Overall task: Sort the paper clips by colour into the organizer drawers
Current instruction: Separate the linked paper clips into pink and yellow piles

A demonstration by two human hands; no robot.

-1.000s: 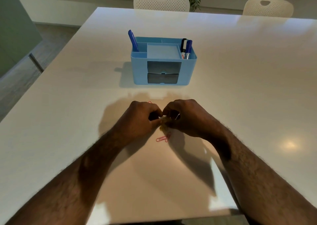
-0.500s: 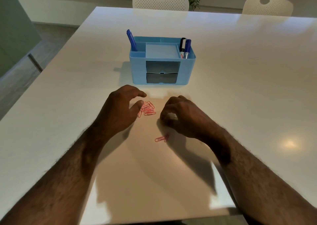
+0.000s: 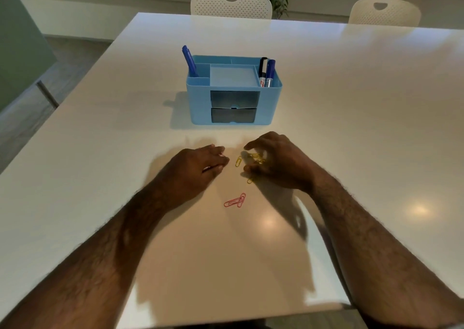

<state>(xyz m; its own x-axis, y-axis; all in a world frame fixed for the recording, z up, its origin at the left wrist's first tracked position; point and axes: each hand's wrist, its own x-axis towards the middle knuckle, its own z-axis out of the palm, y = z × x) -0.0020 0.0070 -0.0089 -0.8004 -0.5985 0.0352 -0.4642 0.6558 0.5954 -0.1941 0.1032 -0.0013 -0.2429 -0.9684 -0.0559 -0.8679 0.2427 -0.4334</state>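
Note:
My left hand (image 3: 198, 165) lies palm down on the table, its fingertips over a pile of pink clips, of which only a sliver (image 3: 222, 155) shows. My right hand (image 3: 278, 163) arches over a small heap of yellow paper clips (image 3: 254, 156), thumb and fingers apart around them. One yellow clip (image 3: 238, 161) lies between the hands and another (image 3: 250, 180) by my right thumb. Two pink clips (image 3: 235, 200) lie nearer to me. The blue organizer (image 3: 198, 97) stands behind, with its upper drawer (image 3: 234, 99) and lower drawer (image 3: 233, 115) both closed.
A blue pen (image 3: 188, 61) stands in the organizer's left slot; a black marker (image 3: 263, 71) and a blue marker (image 3: 270, 71) in its right slot. Two white chairs (image 3: 231, 3) sit at the white table's (image 3: 364, 102) far edge. The table's left edge runs diagonally.
My hands have separated from a joint pinch. The left hand slid over the pink pile; the right opened, uncovering yellow clips on the table beneath it.

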